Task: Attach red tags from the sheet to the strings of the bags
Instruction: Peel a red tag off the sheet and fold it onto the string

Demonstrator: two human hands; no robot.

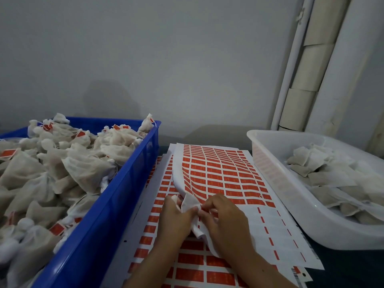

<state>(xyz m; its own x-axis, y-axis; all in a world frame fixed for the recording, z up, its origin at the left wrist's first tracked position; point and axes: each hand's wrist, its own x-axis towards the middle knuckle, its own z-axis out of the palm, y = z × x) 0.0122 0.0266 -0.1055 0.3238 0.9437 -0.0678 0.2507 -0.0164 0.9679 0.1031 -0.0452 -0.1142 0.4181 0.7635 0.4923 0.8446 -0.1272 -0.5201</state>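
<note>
A white mesh bag (190, 202) sits between my two hands above the sheet of red tags (220, 175). My left hand (176, 217) grips the bag from the left. My right hand (222, 215) pinches something small at the bag's right edge; the string and any tag there are hidden by my fingers. The top sheet curls up at its left edge and lies on more tag sheets (187, 265). Its lower right part is bare backing with only red strips left.
A blue crate (99, 225) on the left holds several bags, some with red tags on them. A white tub (291, 204) on the right holds several bags with no tags visible. A grey wall stands behind, with pale pipes (311, 65) at the upper right.
</note>
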